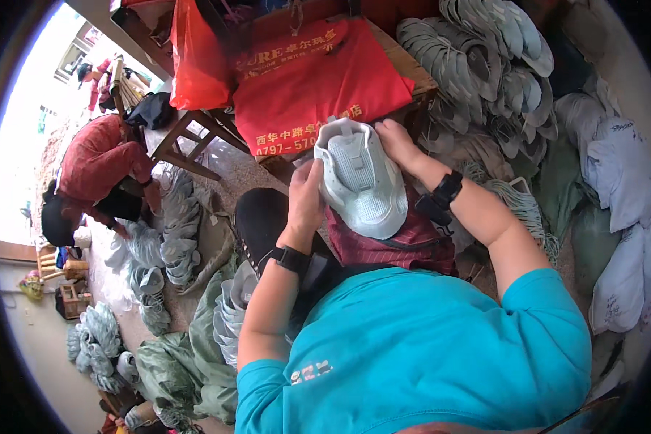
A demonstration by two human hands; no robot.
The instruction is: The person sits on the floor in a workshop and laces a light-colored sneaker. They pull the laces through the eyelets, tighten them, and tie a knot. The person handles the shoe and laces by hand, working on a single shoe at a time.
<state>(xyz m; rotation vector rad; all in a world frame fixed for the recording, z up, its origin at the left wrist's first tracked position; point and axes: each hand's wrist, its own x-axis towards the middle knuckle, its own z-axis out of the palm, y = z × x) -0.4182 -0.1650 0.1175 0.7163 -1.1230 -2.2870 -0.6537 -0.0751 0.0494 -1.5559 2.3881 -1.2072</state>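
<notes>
Above my lap I hold a pale mint-white shoe upper (373,205) with a mesh toe and mesh tongue. Its toe points toward me, and the collar lies at the far end. My left hand (306,194) grips the left edge, thumb on the outer side. My right hand (400,145) is closed at the far right edge by the collar; its fingertips are partly hidden. Beneath the upper, dark red striped cloth (390,246) lies across my lap. Just beyond it, a red printed cloth (318,87) covers part of a wooden table (405,61).
Stacked grey-white shoe uppers (477,65) stand at the far right, with white sacks (618,166) beside them. A red plastic bag (195,61) hangs near a wooden stool (188,148). At left, another person (98,163) bends over bundled uppers (177,239). Green sacking (188,369) lies nearer.
</notes>
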